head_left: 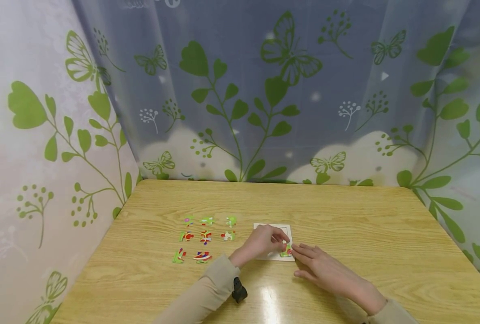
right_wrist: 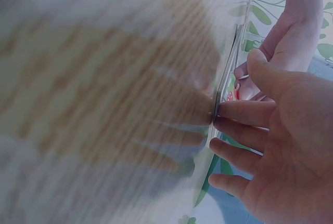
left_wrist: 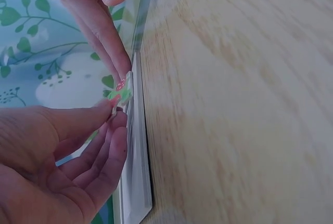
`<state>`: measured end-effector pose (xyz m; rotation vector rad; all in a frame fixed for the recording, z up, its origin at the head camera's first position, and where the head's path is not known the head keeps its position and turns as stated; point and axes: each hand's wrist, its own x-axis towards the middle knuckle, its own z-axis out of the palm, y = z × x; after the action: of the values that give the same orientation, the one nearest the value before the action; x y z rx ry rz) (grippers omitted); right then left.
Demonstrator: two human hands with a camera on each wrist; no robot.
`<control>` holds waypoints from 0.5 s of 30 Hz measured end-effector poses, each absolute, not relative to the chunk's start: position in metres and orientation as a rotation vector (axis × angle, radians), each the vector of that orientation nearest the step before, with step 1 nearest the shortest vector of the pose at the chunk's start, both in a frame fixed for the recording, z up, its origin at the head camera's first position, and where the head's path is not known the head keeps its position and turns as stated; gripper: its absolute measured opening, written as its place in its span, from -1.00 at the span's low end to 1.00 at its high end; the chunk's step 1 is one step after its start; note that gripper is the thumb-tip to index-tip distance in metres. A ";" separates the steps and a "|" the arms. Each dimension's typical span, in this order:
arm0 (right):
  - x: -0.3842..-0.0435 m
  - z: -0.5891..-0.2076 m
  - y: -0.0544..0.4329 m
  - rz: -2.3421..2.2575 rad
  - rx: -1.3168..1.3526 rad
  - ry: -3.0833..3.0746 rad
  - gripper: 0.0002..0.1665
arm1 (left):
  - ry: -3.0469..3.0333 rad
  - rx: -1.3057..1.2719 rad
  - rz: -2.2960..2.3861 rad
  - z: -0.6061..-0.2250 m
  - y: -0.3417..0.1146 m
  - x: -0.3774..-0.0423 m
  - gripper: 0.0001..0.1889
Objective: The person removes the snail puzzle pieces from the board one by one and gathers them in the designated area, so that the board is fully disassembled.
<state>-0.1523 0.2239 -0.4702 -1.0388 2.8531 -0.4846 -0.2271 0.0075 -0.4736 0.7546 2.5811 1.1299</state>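
Note:
A white square puzzle frame (head_left: 264,256) lies flat on the table, partly hidden under my left hand (head_left: 264,240). Between thumb and fingertips, that hand pinches a green and red jigsaw piece (left_wrist: 122,95) at the frame's near right corner. In the left wrist view the piece is slightly tilted, right at the frame's rim. My right hand (head_left: 325,270) has its fingers extended, the fingertips touching the frame's right edge. The right wrist view shows those fingers spread along the thin edge of the frame (right_wrist: 220,96).
Left of the frame, several loose jigsaw pieces lie in rough rows, among them a red and blue one (head_left: 202,256) and a green one (head_left: 231,221). The wooden table (head_left: 345,211) meets a patterned curtain (head_left: 240,112) at its back edge.

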 end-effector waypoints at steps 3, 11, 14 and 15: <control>-0.152 -0.471 0.224 -0.471 -1.047 2.864 -0.27 | 2.585 0.748 1.172 -0.474 0.008 -0.227 -0.88; -0.152 -0.471 0.222 -0.404 -1.050 2.885 -0.28 | 2.617 0.726 1.235 -0.471 0.006 -0.228 -0.88; -0.152 -0.470 0.221 -0.397 -1.050 2.882 -0.28 | 2.627 0.720 1.237 -0.469 0.005 -0.229 -0.88; -0.152 -0.470 0.221 -0.397 -1.050 2.880 -0.28 | 2.631 0.722 1.236 -0.469 0.005 -0.229 -0.88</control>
<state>-0.1518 0.2214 -0.4705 -1.0503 2.8803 -0.3972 -0.2287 0.0050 -0.4692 0.7218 2.6312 1.2357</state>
